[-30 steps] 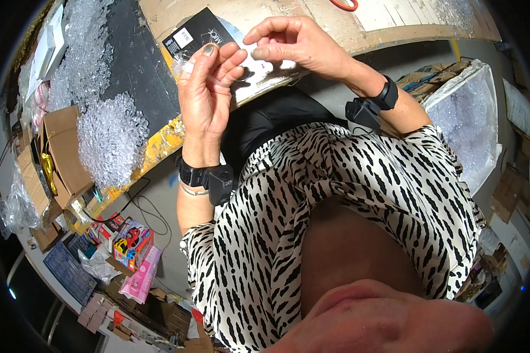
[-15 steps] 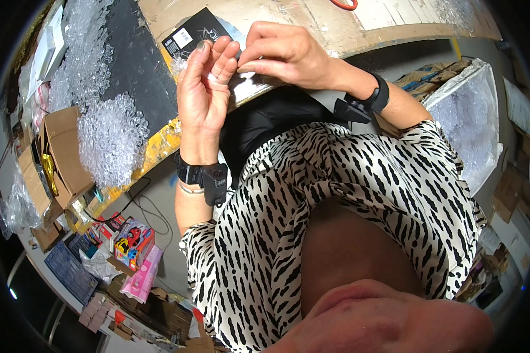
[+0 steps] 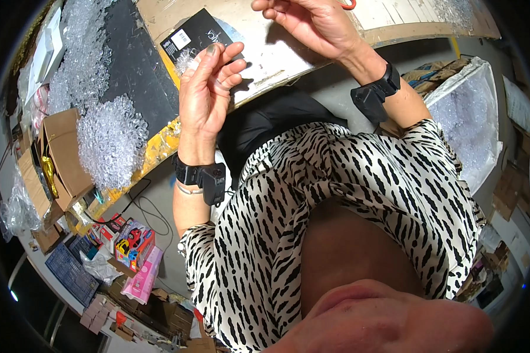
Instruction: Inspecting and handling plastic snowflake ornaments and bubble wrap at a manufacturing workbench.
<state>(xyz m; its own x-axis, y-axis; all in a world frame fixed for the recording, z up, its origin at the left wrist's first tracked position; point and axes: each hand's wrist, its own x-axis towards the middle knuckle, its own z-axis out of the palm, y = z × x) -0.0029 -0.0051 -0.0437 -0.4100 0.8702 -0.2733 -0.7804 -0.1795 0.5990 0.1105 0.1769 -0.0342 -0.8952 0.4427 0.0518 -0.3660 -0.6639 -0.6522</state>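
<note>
My left hand [image 3: 206, 94] is raised over the near edge of the worktable, palm partly up and fingers curled. By its thumb shows a small clump of clear plastic strands [image 3: 185, 59], which it seems to hold; the hand hides part of the clump. Behind these fingers a black card or flat packet [image 3: 195, 36] with a white label lies on the table. My right hand [image 3: 318, 26] is farther right and higher, its palm showing and its visible fingers half bent. The upper edge cuts off part of it, so its grip is hidden.
Heaps of clear plastic loops [image 3: 113, 141] cover the table's left side, near an open cardboard box [image 3: 65, 156]. An orange-red handle [image 3: 349, 5] lies at the far edge. To the right stands a white sack [image 3: 468, 112] of clear pieces. Colourful toy boxes [image 3: 134, 242] are at lower left.
My right hand has moved up and right, away from the left hand, and turned to show its palm. My left hand has shifted slightly, the clear clump with it.
</note>
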